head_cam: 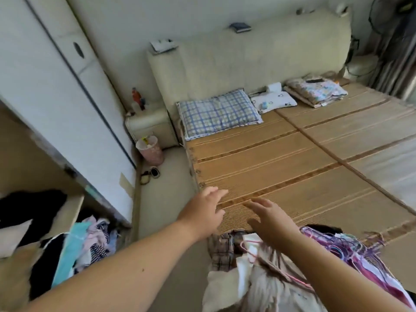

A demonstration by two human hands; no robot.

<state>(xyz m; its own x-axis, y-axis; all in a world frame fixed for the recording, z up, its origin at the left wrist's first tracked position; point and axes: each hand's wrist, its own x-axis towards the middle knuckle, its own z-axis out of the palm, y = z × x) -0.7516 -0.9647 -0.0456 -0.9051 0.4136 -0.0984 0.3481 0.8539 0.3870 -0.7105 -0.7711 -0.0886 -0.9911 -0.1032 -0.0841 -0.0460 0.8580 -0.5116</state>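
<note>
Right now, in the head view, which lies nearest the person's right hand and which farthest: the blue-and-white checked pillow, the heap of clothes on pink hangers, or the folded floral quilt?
From the right hand:
1. Heap of clothes on pink hangers, right beneath it.
2. Blue-and-white checked pillow, headboard end, left.
3. Folded floral quilt, headboard end, far right.

Clothes pile (281, 266) on mat (281, 167) near edge; pillow (217, 113) at headboard (247, 61); wardrobe (67, 104) left; bin (150, 150) between.
</note>
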